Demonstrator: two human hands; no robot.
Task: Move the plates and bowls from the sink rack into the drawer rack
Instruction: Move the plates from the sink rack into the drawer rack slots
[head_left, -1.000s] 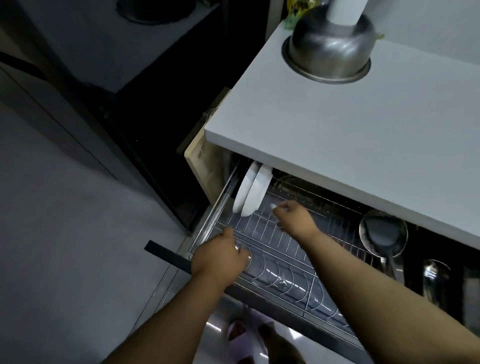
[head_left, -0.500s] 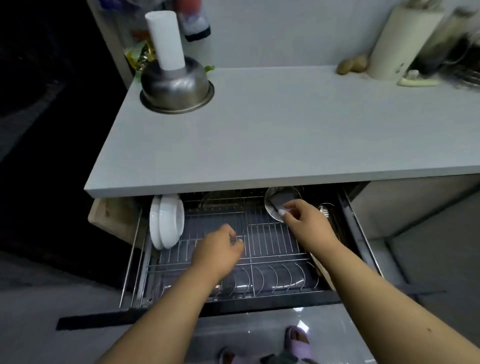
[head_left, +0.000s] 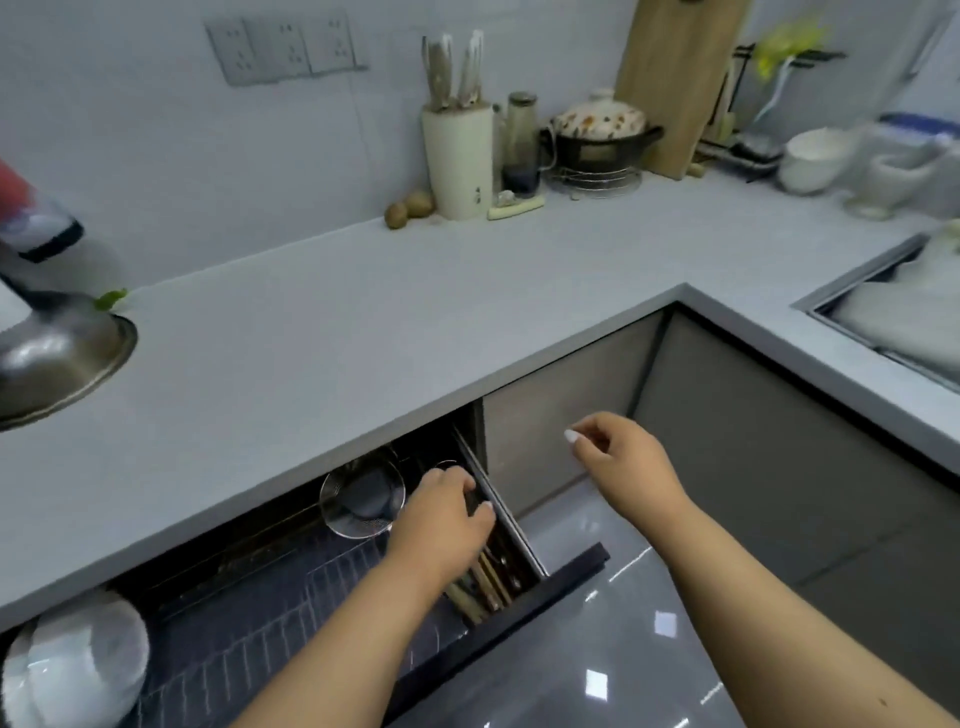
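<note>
**While the drawer rack stands open, both hands hover unloaded**

Pulled out below the grey countertop (head_left: 415, 322), the drawer rack (head_left: 291, 613) occupies the 7 o'clock part of the view. Two white bowls (head_left: 78, 660) stand on edge at its far left end, touching each other, near 8 o'clock. A round metal strainer (head_left: 363, 499) lies toward the rack's right end, just beside a narrow compartment holding utensils (head_left: 493, 571). The left hand (head_left: 441, 519) hangs over that compartment, between the strainer and the drawer's right wall; its fingers are loosely curled downward, and whether they touch anything beneath cannot be told. The right hand (head_left: 623, 462) floats at 4 o'clock of centre, in front of the closed cabinet door (head_left: 561, 415), fingers slack and bent, holding nothing. At 2 o'clock a white bowl (head_left: 815, 156) sits on the counter by the blurred sink rack (head_left: 904, 322). At 12 o'clock stand a knife block (head_left: 460, 156) and a lidded pot (head_left: 597, 135). An upturned steel basin (head_left: 52, 358) rests at 9 o'clock.
</note>
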